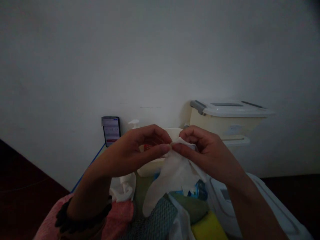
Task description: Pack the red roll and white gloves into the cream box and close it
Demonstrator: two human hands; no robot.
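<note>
A thin white sock (pixel 172 170) hangs from my fingers in the middle of the view, its rounded toe end dangling down to the left. My left hand (pixel 140 150) pinches the sock's upper edge between thumb and fingertips. Right beside it, my right hand (pixel 205 150) grips the same edge, with a fold of the fabric rising over its fingers. The two thumb tips nearly meet. Whatever fine detail lies between the fingertips is too small to make out. Below the sock lie a blue-green knitted cloth (pixel 155 220) and a blue-labelled plastic bottle (pixel 201 190), partly covered.
A phone (pixel 112 131) leans on the wall at the left, near a white pump bottle (pixel 133 124). Lidded storage boxes (pixel 230 115) are stacked at the right. A cream basket (pixel 150 168) stands behind my hands. Pink cloth (pixel 120 216) and a yellow item (pixel 210 228) lie in front.
</note>
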